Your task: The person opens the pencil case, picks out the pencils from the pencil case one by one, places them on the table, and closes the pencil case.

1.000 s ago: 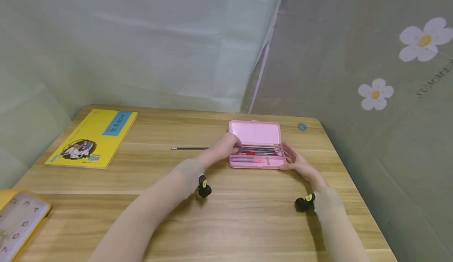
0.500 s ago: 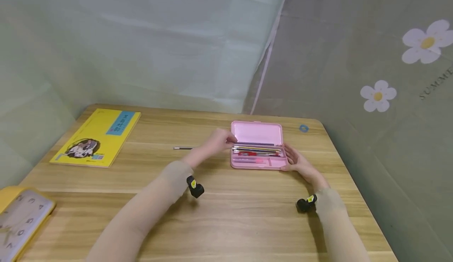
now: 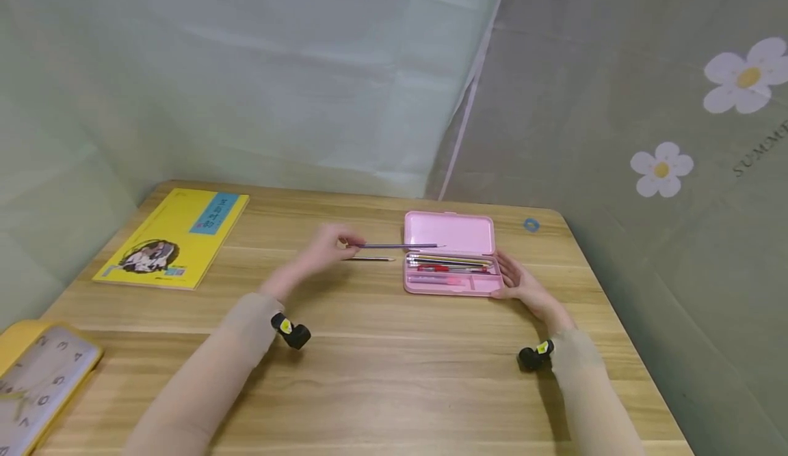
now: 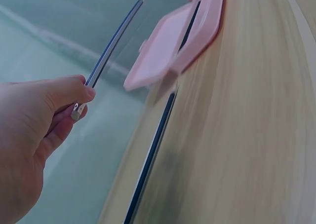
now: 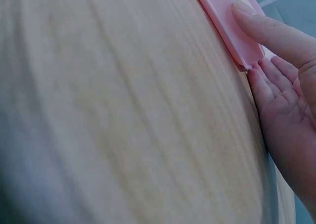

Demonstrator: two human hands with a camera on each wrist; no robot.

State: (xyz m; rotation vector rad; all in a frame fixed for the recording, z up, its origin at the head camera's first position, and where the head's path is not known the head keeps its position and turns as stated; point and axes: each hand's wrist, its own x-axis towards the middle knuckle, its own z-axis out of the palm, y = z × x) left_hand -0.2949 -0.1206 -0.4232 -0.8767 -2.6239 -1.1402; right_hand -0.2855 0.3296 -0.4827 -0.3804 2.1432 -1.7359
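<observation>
My left hand (image 3: 326,247) pinches a blue-striped pencil (image 3: 400,245) near its metal-capped end, between thumb and fingers. The pencil is raised off the table, its sharpened tip over the lid of the pink pencil case (image 3: 454,289). In the left wrist view, my left hand (image 4: 39,120) shows with the pencil (image 4: 109,50) slanting up from it. A dark pencil (image 3: 375,259) lies on the table, left of the case. The case is open and contains several pencils and pens. At its right end my right hand (image 3: 523,284) holds it, thumb (image 5: 271,34) on the edge.
A yellow book (image 3: 175,237) lies at the back left of the wooden table (image 3: 394,374). A yellow clock (image 3: 46,381) is at the near left. Near the back right corner is a small blue ring (image 3: 531,225). Fabric curtains (image 3: 295,87) hang behind the table.
My left hand has lifted the blue-striped pencil out of the pencil case and carried it leftward, uncovering the tip of the pencil on the table. The right hand stays at the case.
</observation>
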